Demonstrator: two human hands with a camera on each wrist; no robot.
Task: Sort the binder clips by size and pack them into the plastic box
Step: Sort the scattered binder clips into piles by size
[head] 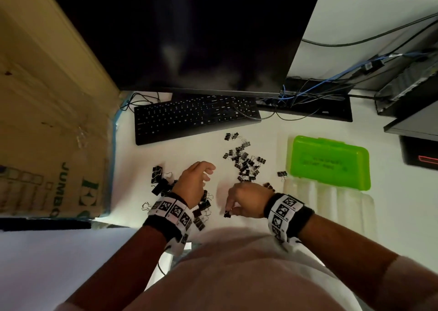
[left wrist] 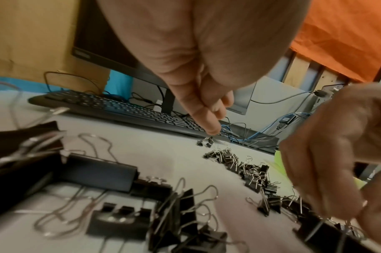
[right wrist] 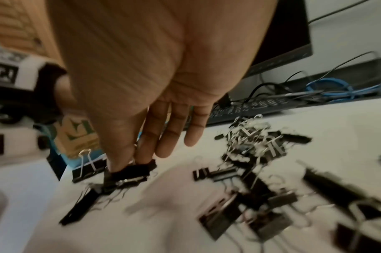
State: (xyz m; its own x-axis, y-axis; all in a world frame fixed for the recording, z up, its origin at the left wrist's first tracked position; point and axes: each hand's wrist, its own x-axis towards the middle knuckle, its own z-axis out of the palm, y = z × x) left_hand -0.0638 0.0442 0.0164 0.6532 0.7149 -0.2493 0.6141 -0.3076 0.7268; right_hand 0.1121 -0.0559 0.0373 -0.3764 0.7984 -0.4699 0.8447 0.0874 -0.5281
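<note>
The right hand [head: 248, 198] is lowered to the white table [head: 391, 216] directly in front of the person. Its grip is closed in a pinch: thumb and fingertips [right wrist: 141, 154] hold a single black clip [head: 228, 213], which touches the table. The remaining fingers point down, nearly straight.

The left hand [head: 193, 184] hovers above the table, left of the right hand. Its grip is slack: the fingers [head: 209, 168] are loosely curled and hold nothing. It hangs over the large clips [head: 161, 182], a loose group that extends from left of the hand to beneath the wrist. In the left wrist view these clips [left wrist: 98, 172] lie flat with their wire handles spread.

The small clips [head: 245, 162] form a scattered pile further from the person, between the left hand and the box [head: 329, 162]. One clip [head: 282, 174] lies apart, just beside the box's near left corner. Two more [head: 231, 136] lie near the keyboard [head: 194, 117].

The box is green translucent plastic and sits on the table to the right of the pile, lid shut. No clips are visible inside it.

A dark monitor [head: 189, 33] stands behind the keyboard. A cardboard carton [head: 47, 121] stands at the left edge of the table. Cables [head: 320, 85] run behind the monitor to the right.
</note>
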